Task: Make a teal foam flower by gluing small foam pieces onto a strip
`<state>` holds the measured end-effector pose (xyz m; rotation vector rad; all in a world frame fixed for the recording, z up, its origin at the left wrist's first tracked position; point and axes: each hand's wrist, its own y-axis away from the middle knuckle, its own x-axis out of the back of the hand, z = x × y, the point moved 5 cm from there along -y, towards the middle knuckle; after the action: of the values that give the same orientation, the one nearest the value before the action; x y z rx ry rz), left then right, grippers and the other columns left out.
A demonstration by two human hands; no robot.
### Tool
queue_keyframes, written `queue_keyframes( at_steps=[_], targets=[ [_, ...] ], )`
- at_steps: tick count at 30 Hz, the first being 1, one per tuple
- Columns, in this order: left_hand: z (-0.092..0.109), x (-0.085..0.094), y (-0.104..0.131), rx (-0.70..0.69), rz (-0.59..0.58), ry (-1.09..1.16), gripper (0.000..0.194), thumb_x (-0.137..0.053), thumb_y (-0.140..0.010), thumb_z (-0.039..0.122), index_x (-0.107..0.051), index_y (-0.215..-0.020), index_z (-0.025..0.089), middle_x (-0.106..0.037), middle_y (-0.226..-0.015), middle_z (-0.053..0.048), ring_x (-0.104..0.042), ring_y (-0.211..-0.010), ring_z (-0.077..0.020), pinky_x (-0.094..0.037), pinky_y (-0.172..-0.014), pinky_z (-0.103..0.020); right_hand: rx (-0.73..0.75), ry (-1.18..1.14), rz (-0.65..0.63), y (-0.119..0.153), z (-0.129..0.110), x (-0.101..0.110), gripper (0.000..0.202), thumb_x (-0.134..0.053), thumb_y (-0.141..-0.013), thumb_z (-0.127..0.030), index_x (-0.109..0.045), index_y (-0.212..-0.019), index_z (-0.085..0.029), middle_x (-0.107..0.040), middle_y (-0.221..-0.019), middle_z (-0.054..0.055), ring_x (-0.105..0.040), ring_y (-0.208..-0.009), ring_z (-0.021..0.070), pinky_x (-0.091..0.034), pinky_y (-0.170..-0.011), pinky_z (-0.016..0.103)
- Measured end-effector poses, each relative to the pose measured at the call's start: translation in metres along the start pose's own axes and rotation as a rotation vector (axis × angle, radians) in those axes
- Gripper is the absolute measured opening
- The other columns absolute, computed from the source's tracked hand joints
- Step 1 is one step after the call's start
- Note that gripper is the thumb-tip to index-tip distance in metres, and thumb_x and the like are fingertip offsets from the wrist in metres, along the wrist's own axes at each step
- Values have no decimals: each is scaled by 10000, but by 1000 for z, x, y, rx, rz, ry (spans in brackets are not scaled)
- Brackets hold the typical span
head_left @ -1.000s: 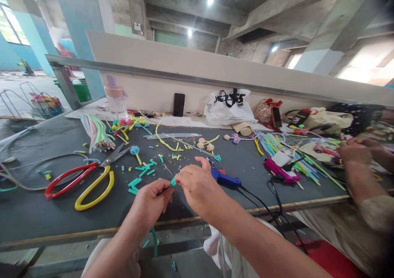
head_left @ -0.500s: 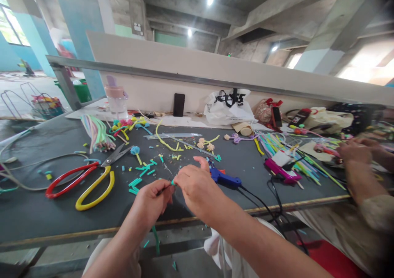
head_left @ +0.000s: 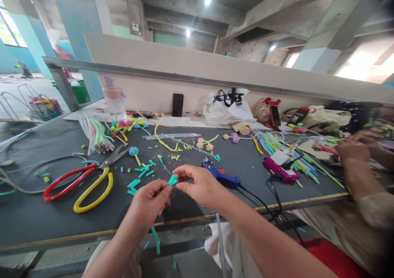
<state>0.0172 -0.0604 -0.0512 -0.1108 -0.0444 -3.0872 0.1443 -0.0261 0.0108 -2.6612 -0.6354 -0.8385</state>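
Observation:
A small bunch of green pipe cleaner pieces (head_left: 172, 180) is held between my two hands above the front of the table. My left hand (head_left: 152, 198) pinches it from below, and a green pipe cleaner stem (head_left: 156, 241) hangs under that hand past the table edge. From the right, the fingers and thumb of my right hand (head_left: 197, 183) close round the bunch. Short cut green pieces (head_left: 134, 183) lie just beyond my left hand. A blue glue gun (head_left: 224, 177) rests beyond my right hand, its cord running off the front edge.
Large scissors (head_left: 92, 179) with red and yellow handles lie spread at left. Behind are pastel pipe cleaners (head_left: 95, 136), a blue pompom flower (head_left: 134, 151), a bottle (head_left: 114, 101), a phone (head_left: 177, 105) and a white bag (head_left: 227, 107). A co-worker's hands (head_left: 353, 150) work at far right.
My right hand has lowered and its raised finger has come down onto the bunch. More of the green pieces shows between my fingers. My left hand stays almost in place.

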Motion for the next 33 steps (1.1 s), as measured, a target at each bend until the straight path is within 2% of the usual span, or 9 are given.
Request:
queue_keyframes(
  at_steps=[4,10,19,33],
  targets=[
    [0,0,0,-14,-14,-20,241,-549,-723,380,-531,-596,176,-491,-466,53,-358,-348,-58,-268,-359,-183,-27,-1,17,-2,-1,-2,178,-598,-700,-67,-632,-854,-150,-695,-824,30,-628,-767,136,-478,-722,254],
    [-1,0,0,-25,-34,-54,235,-533,-741,371,-533,-615,173,-474,-473,59,-353,-366,-61,-266,-369,-186,-30,55,50,-5,1,-2,131,-626,-691,-102,-634,-806,-163,-669,-745,6,-595,-703,122,-452,-663,226],
    [-1,0,1,-42,-47,-93,259,-511,-759,375,-509,-594,175,-434,-460,67,-349,-377,-66,-258,-381,-193,-10,60,51,-5,2,-4,124,-613,-686,-105,-619,-795,-163,-654,-736,4,-580,-685,119,-453,-659,229],
    [-2,0,-1,-45,-39,-165,278,-494,-768,378,-505,-575,178,-454,-473,54,-352,-392,-73,-263,-397,-202,-8,128,86,-2,-1,-7,164,-606,-665,-94,-624,-810,-166,-677,-754,13,-611,-710,133,-453,-662,234]
  ],
)
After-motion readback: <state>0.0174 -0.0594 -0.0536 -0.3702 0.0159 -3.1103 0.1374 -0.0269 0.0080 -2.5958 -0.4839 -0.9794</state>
